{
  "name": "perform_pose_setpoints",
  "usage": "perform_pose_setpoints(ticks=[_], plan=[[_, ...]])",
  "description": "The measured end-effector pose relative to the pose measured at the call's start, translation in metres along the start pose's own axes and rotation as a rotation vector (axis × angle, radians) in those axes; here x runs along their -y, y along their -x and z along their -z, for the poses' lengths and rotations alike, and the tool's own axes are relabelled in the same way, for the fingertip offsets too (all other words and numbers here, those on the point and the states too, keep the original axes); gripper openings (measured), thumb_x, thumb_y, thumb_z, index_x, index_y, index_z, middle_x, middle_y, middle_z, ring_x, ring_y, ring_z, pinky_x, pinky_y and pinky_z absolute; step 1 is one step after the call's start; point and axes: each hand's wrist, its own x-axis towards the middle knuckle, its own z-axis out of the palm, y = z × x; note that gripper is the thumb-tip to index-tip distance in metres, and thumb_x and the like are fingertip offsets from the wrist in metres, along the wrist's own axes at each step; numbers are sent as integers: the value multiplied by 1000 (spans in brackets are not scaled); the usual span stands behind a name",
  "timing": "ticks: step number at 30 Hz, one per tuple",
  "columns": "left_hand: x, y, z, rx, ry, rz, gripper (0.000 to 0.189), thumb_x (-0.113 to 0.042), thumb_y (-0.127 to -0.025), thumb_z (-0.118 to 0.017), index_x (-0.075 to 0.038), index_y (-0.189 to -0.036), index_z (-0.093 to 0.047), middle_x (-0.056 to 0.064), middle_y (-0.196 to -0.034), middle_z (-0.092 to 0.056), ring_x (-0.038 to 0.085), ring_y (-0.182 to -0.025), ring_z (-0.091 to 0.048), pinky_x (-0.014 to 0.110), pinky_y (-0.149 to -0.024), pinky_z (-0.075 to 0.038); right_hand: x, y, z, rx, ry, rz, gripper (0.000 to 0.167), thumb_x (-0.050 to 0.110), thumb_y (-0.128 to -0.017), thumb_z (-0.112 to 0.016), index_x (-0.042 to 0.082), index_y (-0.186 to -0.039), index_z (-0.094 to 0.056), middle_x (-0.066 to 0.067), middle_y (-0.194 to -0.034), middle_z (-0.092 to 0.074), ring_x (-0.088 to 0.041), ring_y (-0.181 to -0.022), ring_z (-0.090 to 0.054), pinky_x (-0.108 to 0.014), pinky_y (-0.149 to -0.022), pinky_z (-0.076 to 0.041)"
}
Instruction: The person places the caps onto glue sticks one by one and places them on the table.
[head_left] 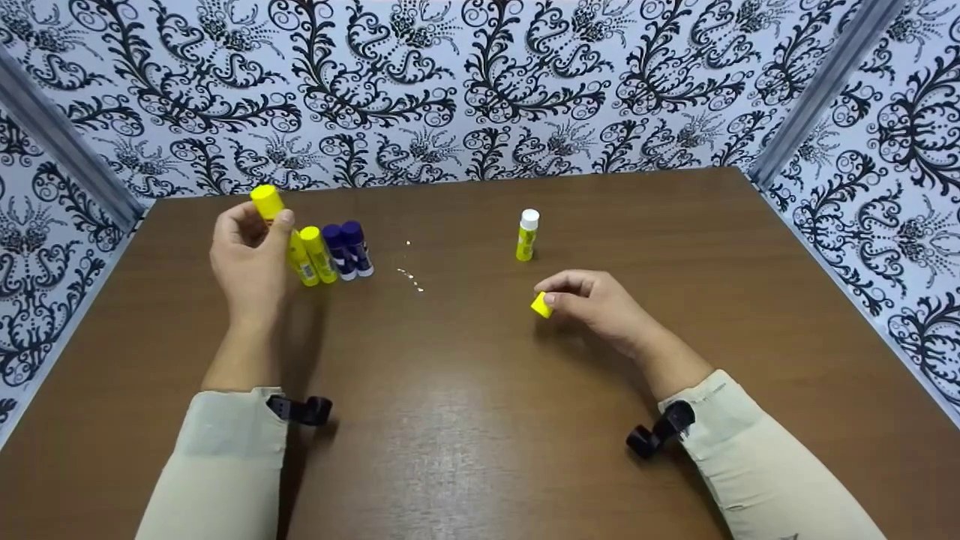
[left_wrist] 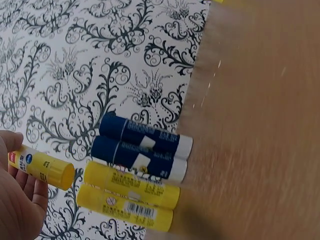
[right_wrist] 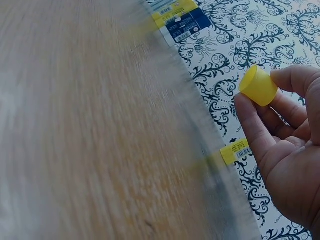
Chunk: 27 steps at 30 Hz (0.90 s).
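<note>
My left hand (head_left: 251,259) holds a yellow glue stick (head_left: 266,201) upright above the table's back left. Just right of it, two yellow glue sticks (head_left: 319,256) and two dark blue ones (head_left: 357,249) stand side by side in a row. My right hand (head_left: 604,311) pinches a small yellow cap (head_left: 541,305) between thumb and fingers; the right wrist view shows the cap (right_wrist: 258,86) hollow, its open end facing away from the palm. Behind that hand, a glue stick with a white top (head_left: 527,236) stands alone, without a yellow cap on it.
Small white crumbs (head_left: 409,279) lie on the brown wooden table (head_left: 420,420) between the row and the lone glue stick. Patterned wall panels (head_left: 480,90) enclose the table's back and sides.
</note>
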Motion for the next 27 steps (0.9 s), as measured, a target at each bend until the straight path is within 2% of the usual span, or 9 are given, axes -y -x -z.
perform_pose_setpoints(ticks=[8, 13, 22, 27], plan=[[8, -9, 10, -41, -18, 59, 27, -17, -94, -77, -12, -117, -63, -7, -101, -61, 9, -99, -57, 21, -94, -50, -1, -1, 1, -11, 19, -9, 37, 14, -98, -69, -11, -126, -66, 4, -99, -74, -13, -88, -68, -26, -82, -59], [15, -12, 16, -53, -31, 60, 32, -17, -94, -77, -8, -123, -66, -8, -100, -61, 9, -98, -57, 20, -92, -49, -3, -1, 1, -12, 13, -11, 37, 13, -99, -68, -12, -126, -66, 4, -98, -74, -14, -88, -68, -25, -82, -59], [29, -17, 24, -45, -87, 81, 31, -19, -95, -76, -9, -123, -66, -9, -98, -58, 7, -97, -55, 19, -90, -50, -3, -1, 2, -16, 20, -22, 37, 15, -99, -69, -11, -126, -66, 4, -98, -74, -16, -88, -67, -24, -80, -58], [36, -19, 27, -13, -147, 120, 25, -21, -95, -75, -13, -116, -64, -10, -97, -57, 6, -96, -54, 19, -88, -49, -3, -1, 1, -13, 12, -33, 37, 14, -99, -69, -11, -126, -66, 5, -98, -74, -12, -87, -68, -24, -81, -58]])
